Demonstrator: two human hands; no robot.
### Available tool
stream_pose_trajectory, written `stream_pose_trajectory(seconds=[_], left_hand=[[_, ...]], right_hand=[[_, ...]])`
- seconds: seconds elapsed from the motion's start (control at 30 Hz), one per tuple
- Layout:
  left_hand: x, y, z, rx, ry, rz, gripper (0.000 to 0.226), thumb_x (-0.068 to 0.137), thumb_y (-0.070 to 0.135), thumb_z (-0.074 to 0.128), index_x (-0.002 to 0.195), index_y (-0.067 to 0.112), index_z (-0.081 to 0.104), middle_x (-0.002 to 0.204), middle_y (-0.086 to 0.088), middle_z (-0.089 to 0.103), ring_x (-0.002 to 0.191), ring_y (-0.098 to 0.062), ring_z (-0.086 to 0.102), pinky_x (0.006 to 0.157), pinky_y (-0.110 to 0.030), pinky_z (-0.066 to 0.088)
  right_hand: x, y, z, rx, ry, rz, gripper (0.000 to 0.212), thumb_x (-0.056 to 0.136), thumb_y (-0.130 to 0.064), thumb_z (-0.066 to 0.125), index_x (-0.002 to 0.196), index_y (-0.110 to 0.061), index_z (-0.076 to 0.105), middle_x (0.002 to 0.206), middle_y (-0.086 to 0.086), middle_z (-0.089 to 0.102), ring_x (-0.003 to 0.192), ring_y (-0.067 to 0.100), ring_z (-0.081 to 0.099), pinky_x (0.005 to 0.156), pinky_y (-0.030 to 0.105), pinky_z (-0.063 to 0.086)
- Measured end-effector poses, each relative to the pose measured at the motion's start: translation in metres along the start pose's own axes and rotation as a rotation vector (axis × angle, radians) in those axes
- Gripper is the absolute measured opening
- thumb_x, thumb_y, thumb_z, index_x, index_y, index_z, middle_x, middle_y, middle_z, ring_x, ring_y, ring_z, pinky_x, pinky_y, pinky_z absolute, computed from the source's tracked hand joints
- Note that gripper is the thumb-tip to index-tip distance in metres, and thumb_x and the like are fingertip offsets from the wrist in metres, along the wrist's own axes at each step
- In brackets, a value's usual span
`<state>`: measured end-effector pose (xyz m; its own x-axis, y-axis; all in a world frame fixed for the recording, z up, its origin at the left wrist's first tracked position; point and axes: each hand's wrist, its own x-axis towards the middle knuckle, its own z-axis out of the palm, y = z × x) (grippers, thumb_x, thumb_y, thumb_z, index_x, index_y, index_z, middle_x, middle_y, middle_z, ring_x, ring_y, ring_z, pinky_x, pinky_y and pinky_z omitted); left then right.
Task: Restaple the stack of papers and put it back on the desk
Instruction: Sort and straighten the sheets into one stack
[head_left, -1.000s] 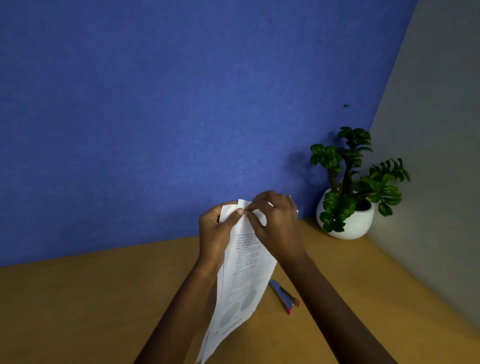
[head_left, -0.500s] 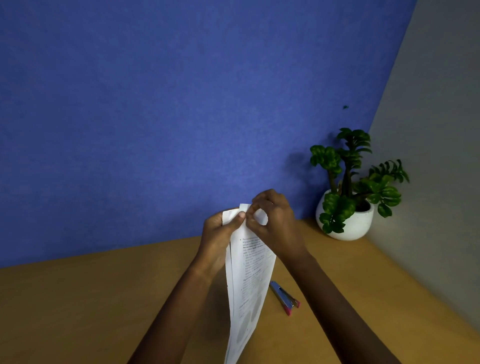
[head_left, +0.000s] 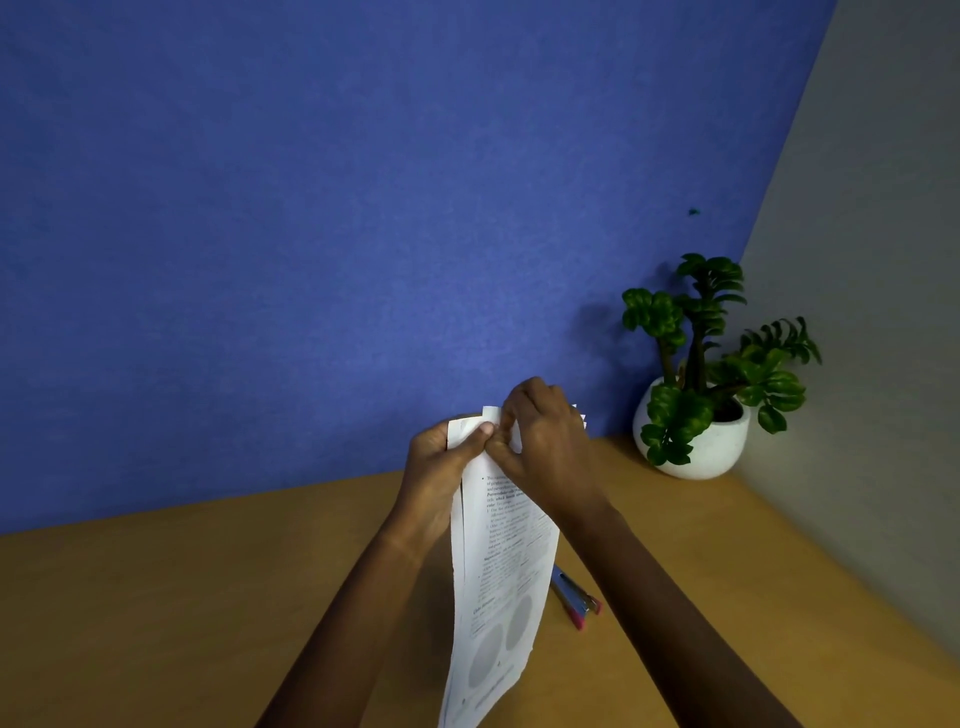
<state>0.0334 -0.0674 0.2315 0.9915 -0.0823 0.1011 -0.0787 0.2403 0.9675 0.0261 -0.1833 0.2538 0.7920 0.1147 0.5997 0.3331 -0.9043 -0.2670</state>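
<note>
A stack of printed white papers hangs upright in the air above the wooden desk, its sheets slightly fanned at the left edge. My left hand grips the top left corner, thumb pressed on the front. My right hand pinches the same top edge beside it, fingertips touching the left thumb. A small blue stapler with a pink end lies on the desk just right of the hanging papers, partly hidden behind them.
A potted green plant in a white round pot stands in the far right corner of the desk. A blue partition rises behind the desk and a grey wall closes the right side.
The papers have turned from hanging slanted to the left to more upright and face-on. Both hands stay at the top corner, the right hand's fingers closing in over it.
</note>
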Motion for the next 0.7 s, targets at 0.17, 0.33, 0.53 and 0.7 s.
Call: stream_pose_trajectory(seconds=[0.17, 0.33, 0.53, 0.7], left_hand=[[0.001, -0.001, -0.003, 0.001, 0.035, -0.010, 0.006, 0.080, 0.017, 0.065, 0.082, 0.020, 0.071, 0.083, -0.003, 0.074, 0.075, -0.021, 0.070, 0.070, -0.035, 0.058], [0.000, 0.002, -0.008, -0.013, 0.047, -0.031, 0.007, 0.080, 0.014, 0.065, 0.084, 0.012, 0.070, 0.083, -0.009, 0.072, 0.072, -0.021, 0.069, 0.064, -0.030, 0.057], [-0.001, 0.004, -0.007, 0.046, 0.028, -0.043, 0.006, 0.082, 0.016, 0.063, 0.081, 0.012, 0.067, 0.080, -0.007, 0.071, 0.068, -0.017, 0.068, 0.057, -0.025, 0.055], [0.000, 0.006, -0.005, 0.069, 0.043, -0.035, 0.008, 0.082, 0.016, 0.064, 0.074, 0.017, 0.066, 0.075, -0.002, 0.070, 0.067, -0.016, 0.067, 0.055, -0.023, 0.053]], right_hand=[[0.000, 0.004, -0.001, 0.128, 0.003, 0.063, 0.024, 0.085, -0.023, 0.059, 0.100, -0.004, 0.062, 0.109, 0.012, 0.062, 0.100, 0.024, 0.055, 0.083, 0.027, 0.041], [0.004, 0.010, -0.012, 0.308, -0.101, 0.136, 0.025, 0.090, -0.019, 0.054, 0.114, -0.013, 0.057, 0.112, 0.006, 0.066, 0.108, 0.021, 0.054, 0.092, 0.034, 0.043], [0.010, 0.011, -0.014, 0.394, -0.144, 0.156, 0.014, 0.088, -0.009, 0.057, 0.095, -0.004, 0.068, 0.101, 0.010, 0.071, 0.094, 0.021, 0.061, 0.077, 0.016, 0.046], [0.008, 0.011, -0.010, 0.447, -0.102, 0.205, 0.013, 0.087, -0.005, 0.057, 0.091, -0.001, 0.068, 0.100, 0.011, 0.071, 0.080, 0.007, 0.054, 0.063, -0.006, 0.037]])
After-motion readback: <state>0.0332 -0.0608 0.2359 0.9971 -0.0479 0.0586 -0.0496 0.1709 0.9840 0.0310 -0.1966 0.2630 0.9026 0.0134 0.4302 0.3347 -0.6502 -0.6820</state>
